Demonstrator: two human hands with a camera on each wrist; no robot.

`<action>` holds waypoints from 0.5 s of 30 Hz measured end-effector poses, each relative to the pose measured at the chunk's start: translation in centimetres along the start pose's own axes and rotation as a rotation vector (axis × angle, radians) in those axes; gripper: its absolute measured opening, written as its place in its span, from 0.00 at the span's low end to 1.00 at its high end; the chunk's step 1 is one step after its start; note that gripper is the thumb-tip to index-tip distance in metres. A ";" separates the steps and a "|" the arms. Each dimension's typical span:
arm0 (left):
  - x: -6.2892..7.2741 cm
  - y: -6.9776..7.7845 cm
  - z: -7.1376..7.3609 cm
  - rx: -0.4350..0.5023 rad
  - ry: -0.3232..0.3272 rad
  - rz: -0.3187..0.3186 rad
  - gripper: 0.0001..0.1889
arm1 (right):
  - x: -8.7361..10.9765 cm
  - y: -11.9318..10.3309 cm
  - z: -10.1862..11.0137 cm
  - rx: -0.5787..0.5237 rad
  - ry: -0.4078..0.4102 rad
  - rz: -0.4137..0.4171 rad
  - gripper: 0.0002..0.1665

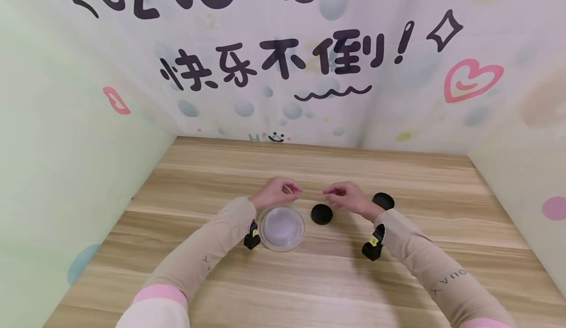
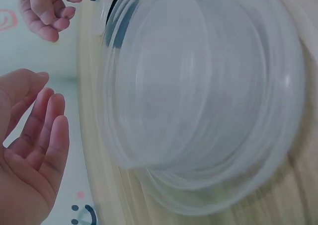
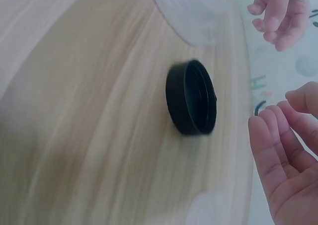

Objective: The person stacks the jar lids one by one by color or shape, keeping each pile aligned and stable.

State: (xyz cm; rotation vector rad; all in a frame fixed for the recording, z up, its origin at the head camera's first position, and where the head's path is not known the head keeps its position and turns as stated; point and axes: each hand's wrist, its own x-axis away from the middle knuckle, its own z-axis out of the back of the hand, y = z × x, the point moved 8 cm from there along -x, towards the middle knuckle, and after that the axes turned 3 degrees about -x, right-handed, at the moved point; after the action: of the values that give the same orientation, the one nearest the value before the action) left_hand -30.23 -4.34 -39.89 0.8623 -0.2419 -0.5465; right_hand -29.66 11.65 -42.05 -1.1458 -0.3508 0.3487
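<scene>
My left hand (image 1: pixel 277 192) hovers just beyond a clear round plastic container (image 1: pixel 282 226), its fingers loosely bent with nothing between them. The container is a stack of translucent pieces with a wider rim at the bottom, filling much of the left wrist view. Opposite it, my right hand (image 1: pixel 349 198) is raised over the table with relaxed fingers and holds nothing. A shallow black round lid (image 3: pixel 191 98) lies between the hands, hollow side up, nearest to the right hand. The palms face each other, apart.
A second black round piece (image 1: pixel 383 200) lies beyond the right wrist, partly hidden by it. Something small and translucent (image 3: pixel 208 210) shows at the bottom of the right wrist view. The wooden table (image 1: pixel 300 288) meets a printed cloth backdrop (image 1: pixel 247 117) behind and pale side walls.
</scene>
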 end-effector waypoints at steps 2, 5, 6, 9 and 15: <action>-0.4 0.5 -0.2 0.004 0.005 -0.010 0.09 | 0.3 0.2 0.6 -0.003 0.017 -0.007 0.17; -1.1 1.2 -0.6 0.020 0.015 -0.023 0.09 | 0.6 0.5 1.6 0.016 0.034 -0.018 0.18; -1.3 1.5 -0.8 0.029 0.013 -0.029 0.09 | 0.7 0.6 1.9 0.028 0.041 -0.022 0.18; -2.0 2.4 -1.3 0.043 0.008 -0.049 0.09 | 1.0 0.8 2.9 0.045 0.059 -0.014 0.20; -3.3 3.7 -2.5 0.051 -0.002 -0.065 0.09 | 1.4 1.0 4.9 0.051 0.131 0.009 0.19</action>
State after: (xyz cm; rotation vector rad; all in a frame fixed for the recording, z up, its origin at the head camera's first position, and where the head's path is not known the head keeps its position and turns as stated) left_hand -30.63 1.05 -38.55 0.9214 -0.2308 -0.6036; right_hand -30.63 16.60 -41.02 -1.1147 -0.2206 0.2868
